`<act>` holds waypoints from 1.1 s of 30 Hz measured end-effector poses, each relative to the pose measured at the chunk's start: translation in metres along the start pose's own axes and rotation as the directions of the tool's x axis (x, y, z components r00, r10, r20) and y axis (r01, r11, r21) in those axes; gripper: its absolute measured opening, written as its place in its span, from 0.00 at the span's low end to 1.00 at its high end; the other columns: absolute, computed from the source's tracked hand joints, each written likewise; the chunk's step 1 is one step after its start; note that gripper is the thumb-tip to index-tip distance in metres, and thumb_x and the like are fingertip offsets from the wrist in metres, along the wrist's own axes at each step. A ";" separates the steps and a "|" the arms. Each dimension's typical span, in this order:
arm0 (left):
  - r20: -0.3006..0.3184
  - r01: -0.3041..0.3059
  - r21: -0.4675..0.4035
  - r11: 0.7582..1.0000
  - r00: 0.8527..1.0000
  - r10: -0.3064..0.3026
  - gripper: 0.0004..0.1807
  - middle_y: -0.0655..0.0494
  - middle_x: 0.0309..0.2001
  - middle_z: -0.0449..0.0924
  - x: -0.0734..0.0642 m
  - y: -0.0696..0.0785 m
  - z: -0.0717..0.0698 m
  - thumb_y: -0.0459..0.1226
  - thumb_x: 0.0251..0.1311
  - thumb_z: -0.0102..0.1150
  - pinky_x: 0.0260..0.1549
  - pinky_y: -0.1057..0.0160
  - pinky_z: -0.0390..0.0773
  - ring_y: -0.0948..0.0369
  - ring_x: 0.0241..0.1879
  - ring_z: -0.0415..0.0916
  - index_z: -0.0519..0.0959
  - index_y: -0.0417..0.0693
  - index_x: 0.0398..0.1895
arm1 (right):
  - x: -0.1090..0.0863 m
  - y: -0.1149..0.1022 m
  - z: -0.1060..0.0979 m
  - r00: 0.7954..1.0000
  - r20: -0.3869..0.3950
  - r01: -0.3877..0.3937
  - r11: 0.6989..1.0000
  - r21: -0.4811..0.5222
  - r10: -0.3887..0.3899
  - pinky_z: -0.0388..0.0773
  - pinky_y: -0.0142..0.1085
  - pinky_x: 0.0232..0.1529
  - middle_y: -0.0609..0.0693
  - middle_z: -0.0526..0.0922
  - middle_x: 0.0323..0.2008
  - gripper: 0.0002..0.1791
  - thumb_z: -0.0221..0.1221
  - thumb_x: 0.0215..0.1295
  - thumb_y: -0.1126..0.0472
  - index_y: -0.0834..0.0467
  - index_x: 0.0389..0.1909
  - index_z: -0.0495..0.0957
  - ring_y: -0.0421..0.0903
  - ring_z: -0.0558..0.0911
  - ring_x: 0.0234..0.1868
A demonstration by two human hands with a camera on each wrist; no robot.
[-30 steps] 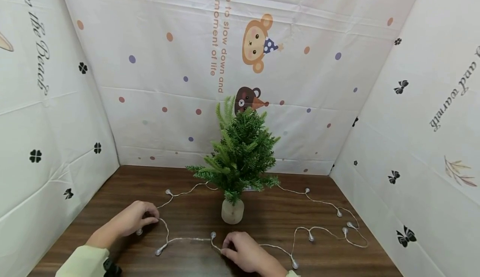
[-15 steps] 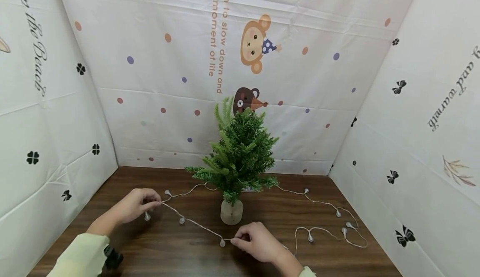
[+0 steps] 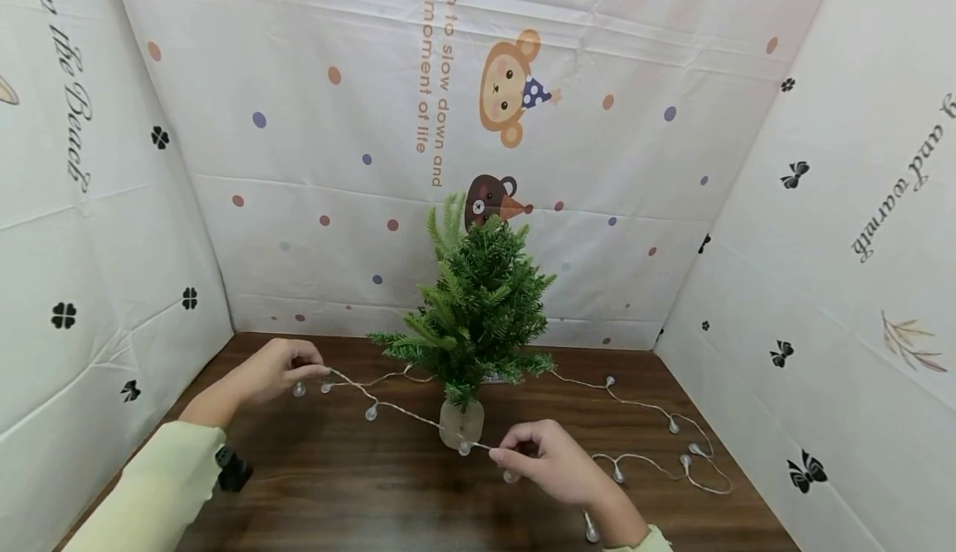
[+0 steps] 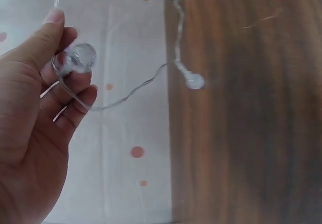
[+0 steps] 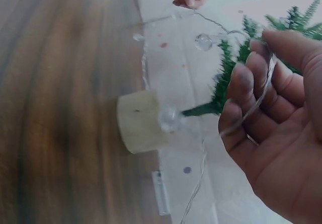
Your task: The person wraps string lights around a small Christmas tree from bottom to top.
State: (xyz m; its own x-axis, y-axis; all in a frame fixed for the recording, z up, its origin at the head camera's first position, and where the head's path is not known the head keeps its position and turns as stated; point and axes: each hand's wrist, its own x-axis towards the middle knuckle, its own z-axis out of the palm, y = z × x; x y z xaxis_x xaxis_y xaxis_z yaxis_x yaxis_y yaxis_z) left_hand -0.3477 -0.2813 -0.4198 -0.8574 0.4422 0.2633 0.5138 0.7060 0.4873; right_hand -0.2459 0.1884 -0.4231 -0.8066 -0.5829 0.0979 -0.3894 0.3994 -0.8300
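Silvery light string (image 3: 409, 413) is pinched by left hand (image 3: 280, 369) and right hand (image 3: 551, 461), strung between both grips; green tree (image 3: 489, 311) seen behind it; more bulbs (image 3: 686, 461) laid on table (image 3: 336, 494) beyond right grip.

Both arms (image 3: 149, 481) are stretched forward. The left hand (image 3: 274, 370) and the right hand (image 3: 550, 462) are held well apart, each with thumb (image 4: 43, 40) and finger (image 4: 70, 33) pinched, the other fingers (image 5: 241, 80) softly bent.
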 end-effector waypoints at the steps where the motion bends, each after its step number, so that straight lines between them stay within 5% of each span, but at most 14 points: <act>1: -0.009 -0.003 -0.005 1.000 1.000 0.003 0.07 0.65 0.27 0.80 0.002 0.001 -0.003 0.45 0.68 0.64 0.24 0.67 0.72 0.71 0.24 0.69 0.84 0.58 0.31 | -0.001 -0.001 -0.002 1.000 -0.005 0.010 1.000 0.011 -0.010 0.79 0.31 0.28 0.54 0.85 0.27 0.14 0.60 0.74 0.49 0.54 0.33 0.85 0.37 0.82 0.26; 5: -0.017 0.000 -0.052 0.999 1.000 -0.001 0.08 0.65 0.25 0.79 0.013 0.005 -0.014 0.46 0.69 0.63 0.23 0.66 0.71 0.69 0.23 0.68 0.84 0.57 0.31 | -0.006 -0.002 -0.010 0.997 -0.013 0.075 0.993 0.095 -0.074 0.71 0.29 0.21 0.44 0.76 0.23 0.13 0.59 0.75 0.56 0.59 0.33 0.82 0.31 0.72 0.21; 8: -0.004 0.016 -0.113 0.993 1.000 -0.016 0.08 0.62 0.26 0.78 0.021 0.007 -0.021 0.45 0.70 0.63 0.23 0.66 0.72 0.67 0.23 0.70 0.83 0.57 0.31 | -0.010 -0.001 -0.014 0.991 -0.022 0.133 0.979 0.156 -0.131 0.72 0.31 0.20 0.50 0.74 0.21 0.12 0.58 0.76 0.61 0.62 0.32 0.81 0.33 0.72 0.21; 15: -0.026 -0.019 -0.238 0.971 1.000 0.013 0.09 0.56 0.25 0.78 0.036 0.013 -0.035 0.41 0.71 0.61 0.24 0.64 0.76 0.65 0.24 0.74 0.82 0.51 0.31 | -0.017 -0.006 -0.025 0.957 -0.074 0.289 0.937 0.197 -0.280 0.74 0.38 0.22 0.63 0.74 0.23 0.12 0.52 0.76 0.71 0.65 0.30 0.78 0.59 0.70 0.23; 23: -0.014 -0.001 -0.328 0.945 1.000 -0.004 0.11 0.48 0.26 0.79 0.048 0.027 -0.052 0.40 0.70 0.63 0.25 0.64 0.76 0.64 0.25 0.73 0.82 0.45 0.30 | -0.027 -0.019 -0.037 0.922 -0.063 0.386 0.891 0.240 -0.383 0.76 0.35 0.25 0.59 0.71 0.25 0.13 0.48 0.75 0.76 0.63 0.31 0.75 0.50 0.73 0.24; 33: -0.008 0.028 -0.371 0.928 0.999 -0.033 0.10 0.54 0.27 0.81 0.062 0.039 -0.063 0.40 0.68 0.65 0.25 0.64 0.75 0.63 0.27 0.72 0.84 0.44 0.30 | -0.032 -0.035 -0.040 0.856 -0.041 0.508 0.822 0.259 -0.516 0.68 0.43 0.21 0.54 0.67 0.24 0.15 0.47 0.72 0.81 0.62 0.29 0.72 0.51 0.67 0.24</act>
State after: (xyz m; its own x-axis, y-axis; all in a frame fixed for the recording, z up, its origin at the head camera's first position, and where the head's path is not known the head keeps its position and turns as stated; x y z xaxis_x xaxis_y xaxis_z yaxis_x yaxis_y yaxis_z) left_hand -0.3831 -0.2614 -0.3321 -0.8741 0.4143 0.2536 0.4422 0.4628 0.7683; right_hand -0.2241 0.2212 -0.3758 -0.5079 -0.6756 0.5345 -0.6145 -0.1506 -0.7744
